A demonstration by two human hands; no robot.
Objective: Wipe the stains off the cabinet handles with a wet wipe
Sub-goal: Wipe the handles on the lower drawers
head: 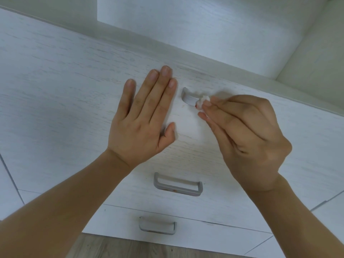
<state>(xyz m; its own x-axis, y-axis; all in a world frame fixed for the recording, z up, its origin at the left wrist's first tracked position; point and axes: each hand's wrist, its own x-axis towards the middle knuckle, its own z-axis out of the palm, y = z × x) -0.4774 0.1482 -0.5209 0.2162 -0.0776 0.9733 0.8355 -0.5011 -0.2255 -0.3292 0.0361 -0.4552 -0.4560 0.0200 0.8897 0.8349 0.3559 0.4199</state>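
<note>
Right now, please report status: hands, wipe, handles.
Left hand flat on drawer front. Right hand pinches wet wipe against top handle. Middle handle shows reddish spots. Nothing blocking.

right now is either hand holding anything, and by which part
The right hand pinches a small wadded wet wipe at its fingertips, against the top handle. The left hand holds nothing, flat on the drawer front.

Soft even daylight, faint shadows, slight overall blur, wide-angle edge bending

support: white cabinet front [55,86] | on it: three grey handles, top [188,97], middle [176,184], bottom [157,225] | middle handle: possibly stained
</note>
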